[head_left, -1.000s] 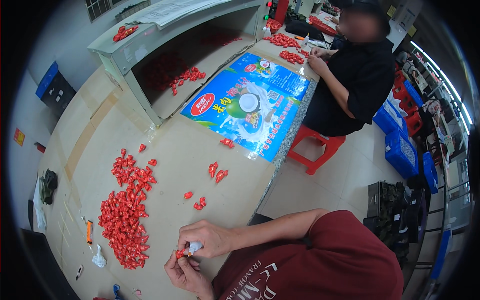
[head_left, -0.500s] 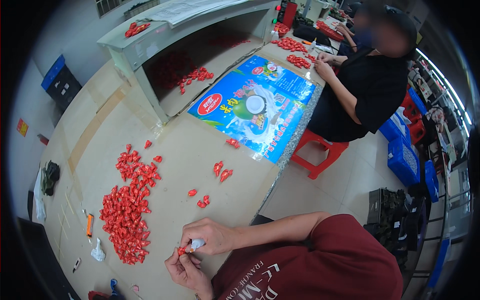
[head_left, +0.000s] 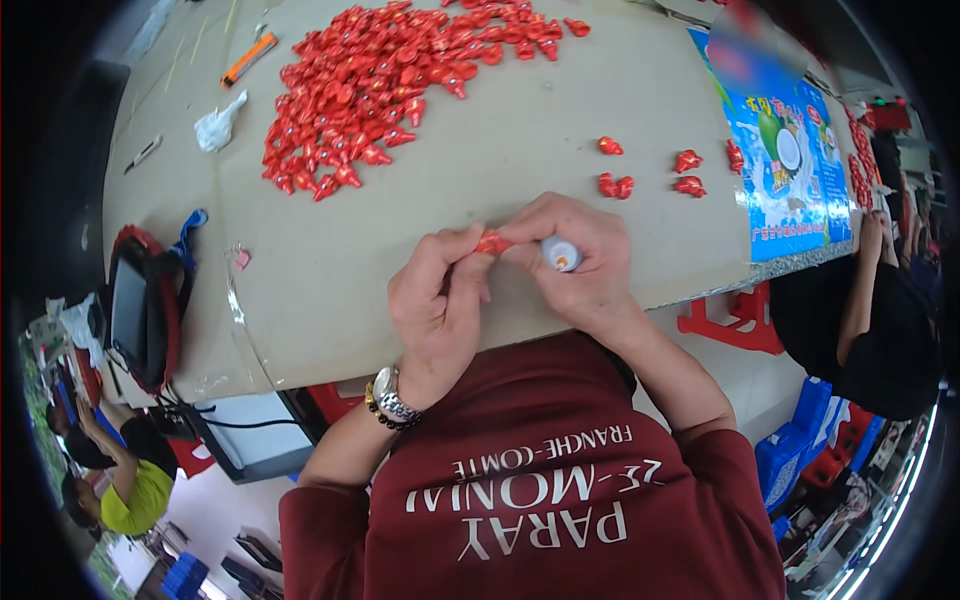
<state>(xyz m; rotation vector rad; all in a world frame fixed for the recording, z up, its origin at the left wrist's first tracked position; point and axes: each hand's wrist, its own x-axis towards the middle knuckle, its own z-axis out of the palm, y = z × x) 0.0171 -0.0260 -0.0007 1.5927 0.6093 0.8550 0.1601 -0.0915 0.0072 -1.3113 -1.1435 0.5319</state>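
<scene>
A small glossy red piece (head_left: 492,242) is pinched between the fingertips of both hands, above the table's near side. My left hand (head_left: 440,295), with a watch and a beaded bracelet at its wrist, grips it from the left. The fingertips of my right hand (head_left: 590,255) touch its right end. Tucked in that same right hand is a small white bottle (head_left: 561,254) with an orange tip, which points away from the red piece. Beyond my hands lies a large heap of similar red pieces (head_left: 370,95). Several loose ones (head_left: 688,160) lie apart on the right.
An orange-handled cutter (head_left: 248,60), a crumpled white wad (head_left: 220,122) and a slim pen-like tool (head_left: 144,153) lie left of the heap. A red-and-black bag (head_left: 145,305) stands at the left edge. A blue printed sheet (head_left: 790,170) covers the table's right; a co-worker in black (head_left: 850,330) sits beyond.
The view has swung round, so my hands now appear mid-picture. The bottle's tip, earlier close to the red piece, has turned away from it. Both hands keep hold of the piece.
</scene>
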